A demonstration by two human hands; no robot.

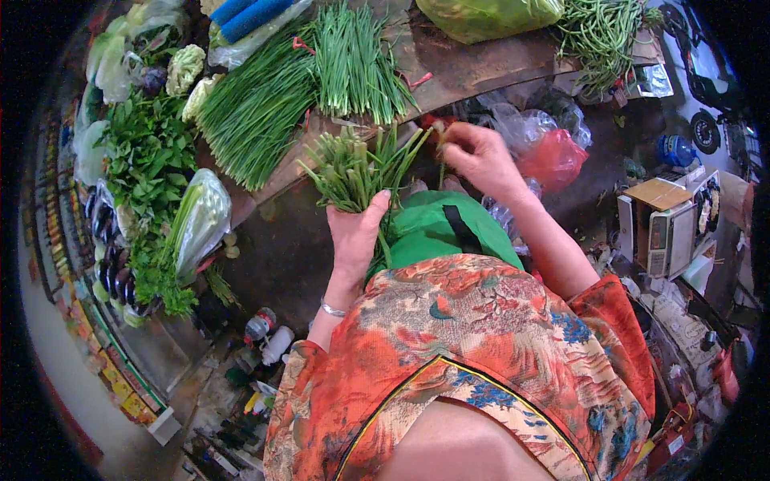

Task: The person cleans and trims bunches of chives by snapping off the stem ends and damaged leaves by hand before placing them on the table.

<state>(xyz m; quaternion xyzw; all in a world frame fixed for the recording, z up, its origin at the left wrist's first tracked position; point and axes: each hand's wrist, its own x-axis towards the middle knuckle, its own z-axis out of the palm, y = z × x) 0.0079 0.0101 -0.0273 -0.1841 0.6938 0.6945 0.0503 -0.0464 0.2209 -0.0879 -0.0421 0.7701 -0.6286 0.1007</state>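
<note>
My left hand point(353, 232) is closed around a bunch of leafy greens point(355, 166), its cut stem ends pointing up and away from me. Some of the greenery hangs below that hand, against the green cloth point(433, 228) over my lap. To the right of the bunch and apart from it, my right hand point(481, 158) pinches a thin, pale strand point(439, 144) between thumb and fingers; its exact kind is too small to tell. Just beyond the bunch, two tied bundles of long thin green stalks, a darker one point(255, 108) and a lighter one point(358, 68), lie on the table.
The brown table point(469, 68) runs across the far side, with a yellow-green bag point(489, 16) and long beans point(601, 40). At left are leafy herbs point(148, 148), wrapped celery point(196, 224) and eggplants point(103, 216). Plastic bags point(553, 152) and a boxy appliance point(670, 228) are at right.
</note>
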